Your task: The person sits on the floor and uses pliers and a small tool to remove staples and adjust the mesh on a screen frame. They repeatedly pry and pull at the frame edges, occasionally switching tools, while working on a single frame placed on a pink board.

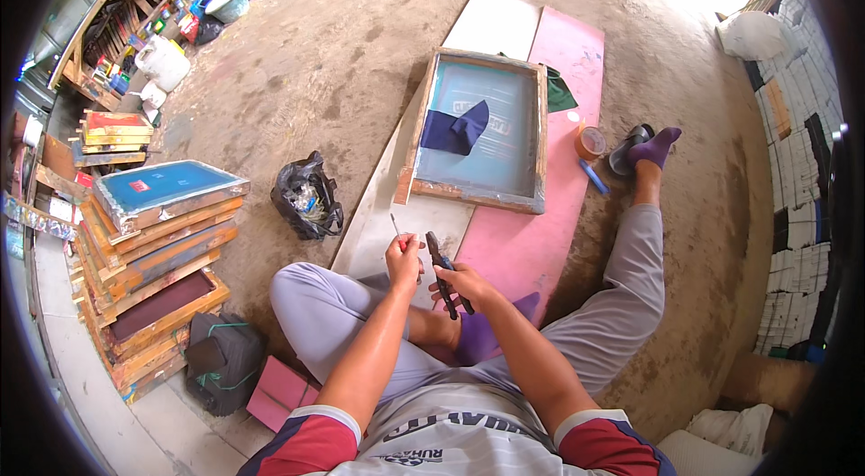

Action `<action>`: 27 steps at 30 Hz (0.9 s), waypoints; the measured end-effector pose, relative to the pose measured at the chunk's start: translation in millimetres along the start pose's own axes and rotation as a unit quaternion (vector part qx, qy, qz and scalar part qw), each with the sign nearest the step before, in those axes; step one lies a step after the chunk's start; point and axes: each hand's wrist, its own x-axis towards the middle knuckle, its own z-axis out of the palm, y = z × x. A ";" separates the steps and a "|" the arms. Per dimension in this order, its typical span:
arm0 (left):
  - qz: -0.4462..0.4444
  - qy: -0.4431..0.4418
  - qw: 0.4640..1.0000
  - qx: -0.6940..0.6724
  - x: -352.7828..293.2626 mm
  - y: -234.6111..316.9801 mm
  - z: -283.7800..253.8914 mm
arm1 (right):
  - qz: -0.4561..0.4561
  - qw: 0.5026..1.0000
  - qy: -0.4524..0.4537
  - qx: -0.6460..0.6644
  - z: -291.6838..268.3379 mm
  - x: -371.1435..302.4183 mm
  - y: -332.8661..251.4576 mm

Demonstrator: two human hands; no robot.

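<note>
A black plastic bag (313, 226) sits on the floor (297, 89), a white jug (164, 64) beyond.

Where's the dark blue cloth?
In the head view, the dark blue cloth lies on the left part of the wooden-framed screen, beyond the left hand.

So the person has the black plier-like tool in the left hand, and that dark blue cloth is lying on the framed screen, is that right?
Not quite: the head view shows the black plier-like tool in the right hand, not the left hand. The dark blue cloth is indeed lying on the framed screen.
</note>
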 end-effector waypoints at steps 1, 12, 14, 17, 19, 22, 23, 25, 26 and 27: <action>0.006 0.010 1.000 0.002 3.6 -3.3 -1.5 | -0.010 1.000 0.009 0.002 -2.6 2.3 3.7; -0.082 0.079 0.993 0.041 9.2 -2.0 -12.9 | -0.130 0.956 0.254 0.071 -83.2 4.1 9.9; -0.079 0.056 0.995 0.035 7.1 -0.6 -4.3 | -0.138 0.950 0.270 0.075 -98.4 9.0 11.2; -0.075 0.051 0.996 0.026 6.3 -7.7 -9.1 | -0.134 0.945 0.286 0.090 -89.0 1.4 -3.2; -0.078 0.046 0.996 0.027 5.0 -8.1 -9.4 | -0.142 0.938 0.298 0.100 -82.8 -3.0 -10.4; -0.075 0.039 0.996 0.031 1.2 -4.7 -4.5 | -0.145 0.931 0.320 0.101 -83.1 2.9 -11.7; -0.073 0.034 0.996 0.035 -0.6 -2.9 -2.0 | -0.147 0.931 0.321 0.093 -84.3 7.0 -10.8; -0.070 0.024 0.996 0.040 -3.4 -2.8 1.4 | -0.151 0.933 0.320 0.074 -84.2 14.3 -10.3; -0.065 0.018 0.997 0.048 -5.2 -2.8 2.8 | -0.151 0.927 0.335 0.073 -83.1 17.9 -9.2; -0.061 0.014 0.996 0.057 -7.5 -3.8 2.8 | -0.150 0.922 0.348 0.072 -76.1 20.4 -11.7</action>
